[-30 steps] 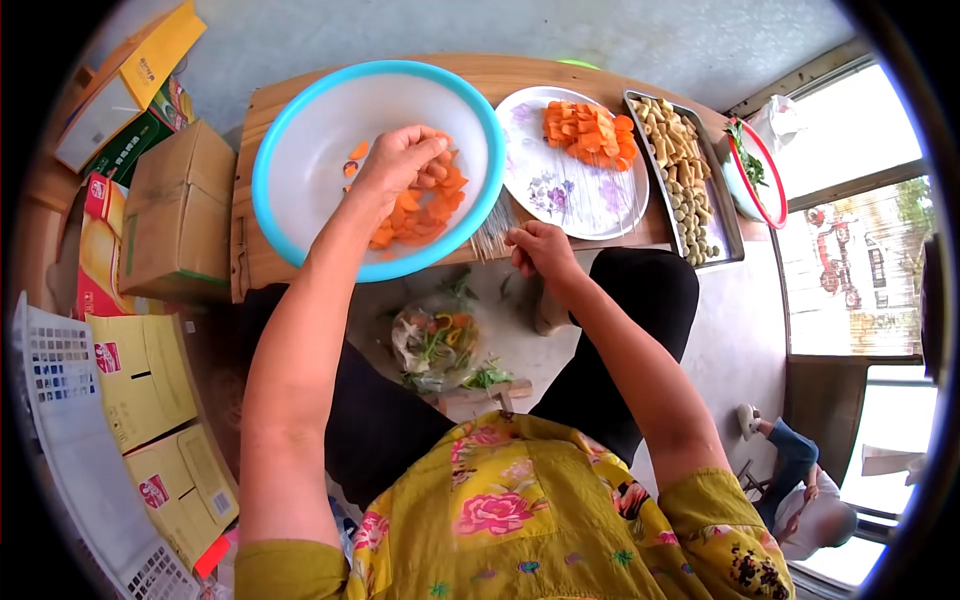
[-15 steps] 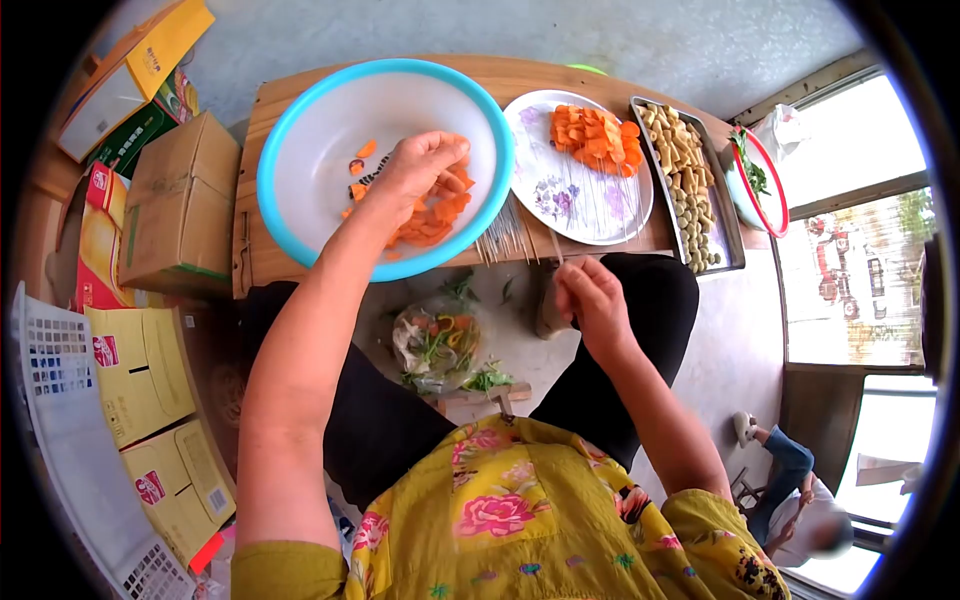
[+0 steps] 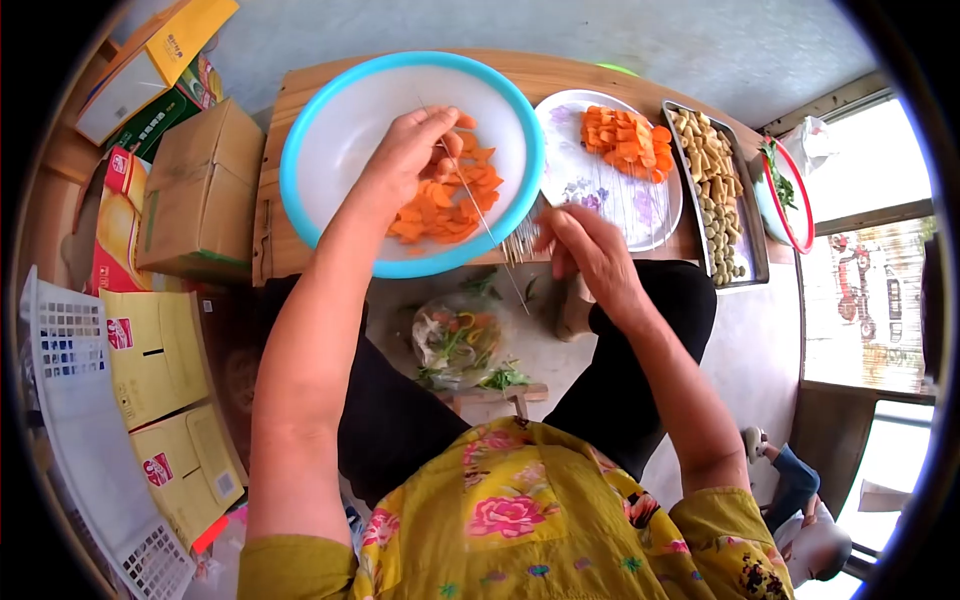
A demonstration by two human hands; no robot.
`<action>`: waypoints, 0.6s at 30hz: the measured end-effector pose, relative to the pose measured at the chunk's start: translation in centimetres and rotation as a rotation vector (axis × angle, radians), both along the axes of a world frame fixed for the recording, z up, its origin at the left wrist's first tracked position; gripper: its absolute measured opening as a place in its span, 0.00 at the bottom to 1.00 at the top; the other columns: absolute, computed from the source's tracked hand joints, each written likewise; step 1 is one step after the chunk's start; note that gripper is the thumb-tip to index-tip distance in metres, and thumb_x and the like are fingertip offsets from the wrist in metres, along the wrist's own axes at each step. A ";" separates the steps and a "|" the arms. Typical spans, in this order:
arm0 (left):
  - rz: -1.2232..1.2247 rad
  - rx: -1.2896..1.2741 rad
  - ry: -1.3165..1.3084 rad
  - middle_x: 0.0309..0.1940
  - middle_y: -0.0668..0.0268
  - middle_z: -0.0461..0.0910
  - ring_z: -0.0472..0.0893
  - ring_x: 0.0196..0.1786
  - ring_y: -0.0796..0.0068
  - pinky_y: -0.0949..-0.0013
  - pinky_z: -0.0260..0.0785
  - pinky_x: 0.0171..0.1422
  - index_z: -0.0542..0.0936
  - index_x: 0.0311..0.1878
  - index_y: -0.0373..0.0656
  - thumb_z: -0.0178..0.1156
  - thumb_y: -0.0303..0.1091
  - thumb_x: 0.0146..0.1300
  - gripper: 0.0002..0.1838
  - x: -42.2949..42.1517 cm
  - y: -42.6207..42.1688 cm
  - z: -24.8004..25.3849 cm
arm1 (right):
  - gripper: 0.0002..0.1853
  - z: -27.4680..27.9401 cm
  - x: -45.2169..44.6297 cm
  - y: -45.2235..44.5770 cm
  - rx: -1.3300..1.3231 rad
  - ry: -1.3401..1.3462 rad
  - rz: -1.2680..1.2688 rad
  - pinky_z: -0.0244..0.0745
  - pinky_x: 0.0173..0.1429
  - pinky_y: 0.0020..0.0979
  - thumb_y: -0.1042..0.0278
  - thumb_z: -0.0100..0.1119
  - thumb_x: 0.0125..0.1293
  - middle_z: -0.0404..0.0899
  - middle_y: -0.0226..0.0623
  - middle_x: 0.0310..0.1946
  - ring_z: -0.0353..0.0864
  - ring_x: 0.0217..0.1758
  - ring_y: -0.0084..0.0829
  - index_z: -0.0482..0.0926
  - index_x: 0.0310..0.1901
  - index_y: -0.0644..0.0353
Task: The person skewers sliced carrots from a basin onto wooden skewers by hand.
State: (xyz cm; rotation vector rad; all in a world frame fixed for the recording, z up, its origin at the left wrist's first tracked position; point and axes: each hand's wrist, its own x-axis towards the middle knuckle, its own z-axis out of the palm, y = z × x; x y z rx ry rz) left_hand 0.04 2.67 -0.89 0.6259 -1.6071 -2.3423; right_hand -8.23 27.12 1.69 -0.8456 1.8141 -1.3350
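Note:
My left hand (image 3: pixel 410 160) is over the white bowl with a blue rim (image 3: pixel 295 185), thumb and fingers pinched together. A thin skewer (image 3: pixel 488 230) slants from these fingers down past the near rim. An orange carrot slice (image 3: pixel 465 121) shows at the fingertips. More carrot slices (image 3: pixel 440 215) lie in the bowl below. Right of the bowl, my right hand (image 3: pixel 592 252) has its fingers curled beside a bundle of skewers (image 3: pixel 520 242); what is in its fingertips is hidden. Threaded carrot slices (image 3: pixel 625 143) lie on a flowered plate (image 3: pixel 570 205).
A metal tray (image 3: pixel 750 215) of beige and greenish pieces stands at right, beside a red-rimmed container (image 3: pixel 800 215) with leaves. Cardboard boxes (image 3: pixel 200 190) and a white plastic crate (image 3: pixel 75 420) flank the left. Below the table sits a bag of scraps (image 3: pixel 458 340). A person (image 3: pixel 800 520) sits at lower right.
The view has shifted, so the table appears farther right. A skewer now slants from my left hand across the bowl. My right hand has moved up to the skewer bundle.

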 end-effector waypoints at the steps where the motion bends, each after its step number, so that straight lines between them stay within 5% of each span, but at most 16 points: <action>1: 0.006 -0.002 -0.007 0.21 0.75 0.71 0.68 0.19 0.87 0.82 0.59 0.22 0.79 0.42 0.42 0.51 0.42 0.71 0.13 -0.1 0.3 -0.1 | 0.15 0.0 -0.3 -1.6 -0.047 0.053 0.003 0.68 0.29 0.21 0.61 0.51 0.70 0.79 0.33 0.30 0.70 0.24 0.18 0.76 0.48 0.66; 6: -0.090 -0.156 -0.052 0.24 0.75 0.72 0.74 0.22 0.84 0.79 0.63 0.23 0.79 0.44 0.43 0.53 0.45 0.70 0.15 -0.9 1.0 -1.0 | 0.13 -1.2 -0.6 -8.1 -0.031 0.053 0.087 0.65 0.24 0.21 0.64 0.53 0.69 0.78 0.32 0.26 0.70 0.21 0.17 0.75 0.46 0.65; 12: 0.073 -0.010 0.018 0.31 0.71 0.74 0.76 0.29 0.83 0.77 0.71 0.33 0.78 0.45 0.40 0.55 0.44 0.68 0.15 -0.2 -0.8 -1.1 | 0.10 -3.2 -3.6 -10.1 -0.098 -0.171 0.004 0.59 0.21 0.19 0.66 0.50 0.70 0.72 0.28 0.17 0.66 0.16 0.16 0.76 0.43 0.64; 15: -0.012 -0.401 -0.235 0.35 0.68 0.75 0.77 0.29 0.78 0.72 0.72 0.35 0.79 0.44 0.42 0.58 0.38 0.65 0.11 -0.5 -2.1 -4.3 | 0.16 -3.1 -4.5 -8.8 -0.115 -0.185 -0.013 0.53 0.21 0.18 0.60 0.45 0.74 0.70 0.27 0.17 0.58 0.17 0.13 0.78 0.46 0.62; 17: -0.174 -1.109 -0.431 0.36 0.63 0.76 0.79 0.32 0.66 0.65 0.72 0.39 0.80 0.40 0.44 0.60 0.31 0.58 0.07 -0.5 -2.1 -6.9 | 0.16 -2.9 -4.6 -8.6 -0.111 -0.162 0.037 0.53 0.21 0.17 0.60 0.45 0.74 0.70 0.27 0.17 0.58 0.17 0.13 0.78 0.47 0.63; 18: -0.177 -1.110 -0.433 0.36 0.63 0.76 0.79 0.32 0.66 0.65 0.72 0.39 0.80 0.40 0.44 0.60 0.31 0.58 0.07 -0.3 -2.0 -8.3 | 0.16 -2.8 -4.7 -8.6 -0.108 -0.124 0.094 0.53 0.22 0.17 0.60 0.45 0.74 0.70 0.27 0.17 0.58 0.17 0.13 0.78 0.48 0.63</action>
